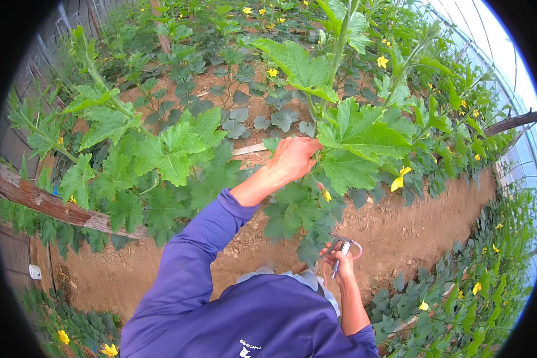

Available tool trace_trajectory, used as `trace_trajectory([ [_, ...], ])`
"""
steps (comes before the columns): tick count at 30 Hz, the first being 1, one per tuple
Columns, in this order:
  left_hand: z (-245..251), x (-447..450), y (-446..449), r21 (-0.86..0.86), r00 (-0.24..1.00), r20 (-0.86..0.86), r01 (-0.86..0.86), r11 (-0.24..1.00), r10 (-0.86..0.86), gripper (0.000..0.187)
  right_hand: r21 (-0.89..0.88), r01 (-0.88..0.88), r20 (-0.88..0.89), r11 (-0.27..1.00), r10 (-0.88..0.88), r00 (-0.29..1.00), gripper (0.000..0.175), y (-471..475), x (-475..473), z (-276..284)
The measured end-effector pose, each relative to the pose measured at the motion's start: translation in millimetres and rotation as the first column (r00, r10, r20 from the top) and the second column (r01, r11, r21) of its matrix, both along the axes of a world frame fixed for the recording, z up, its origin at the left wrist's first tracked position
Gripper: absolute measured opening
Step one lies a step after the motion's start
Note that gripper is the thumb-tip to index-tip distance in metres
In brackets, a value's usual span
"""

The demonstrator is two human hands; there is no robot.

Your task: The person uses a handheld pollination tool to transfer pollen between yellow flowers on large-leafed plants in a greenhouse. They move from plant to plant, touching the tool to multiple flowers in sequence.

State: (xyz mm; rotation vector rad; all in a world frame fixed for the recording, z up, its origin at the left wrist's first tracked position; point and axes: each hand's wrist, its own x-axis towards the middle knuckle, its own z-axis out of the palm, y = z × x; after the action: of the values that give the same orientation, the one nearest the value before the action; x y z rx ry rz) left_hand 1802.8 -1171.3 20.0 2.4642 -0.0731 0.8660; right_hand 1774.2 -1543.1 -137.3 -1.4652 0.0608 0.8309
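My left hand (293, 157) reaches into a gourd-type vine, its fingertips bent in at the stalk of a broad lobed leaf (362, 134). The leaf and the back of the hand hide what lies between the fingers. Just below hangs a small yellow bloom (326, 195), partly closed. Lower down, close to my body, my right hand (340, 262) is wrapped around a metal hand-held syringe tool (341, 256) with a lever handle. A thin pink tube (359, 249) loops from it. The vine's thick green stem (338, 53) rises above my left hand.
Bare soil (385, 223) forms a path under me between planted rows. A rough wooden pole (49, 201) crosses at left, and another pole (514, 121) at right. More vines with yellow flowers (382, 61) stand ahead. Clear film (487, 44) on a curved frame encloses the right side.
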Motion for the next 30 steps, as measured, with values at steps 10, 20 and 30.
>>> trace_trajectory([
  [10,-117.0,-15.0,-39.0,-0.966,0.921,0.141,0.208,-0.151,0.364,0.016,0.116,0.183,-0.102,0.976,-0.172,0.980,0.049,-38.9,17.4,-21.2],
  [20,-119.9,8.5,-185.5,-0.483,0.943,-0.264,0.054,0.874,-0.204,0.046,0.161,0.220,-0.165,0.962,-0.193,0.967,0.044,-99.7,103.0,-74.2],
  [30,-137.9,246.9,-218.9,0.027,0.941,-0.298,-0.160,0.987,0.160,0.084,0.148,0.262,-0.240,0.954,-0.222,0.945,0.044,-228.8,221.6,-92.4],
])
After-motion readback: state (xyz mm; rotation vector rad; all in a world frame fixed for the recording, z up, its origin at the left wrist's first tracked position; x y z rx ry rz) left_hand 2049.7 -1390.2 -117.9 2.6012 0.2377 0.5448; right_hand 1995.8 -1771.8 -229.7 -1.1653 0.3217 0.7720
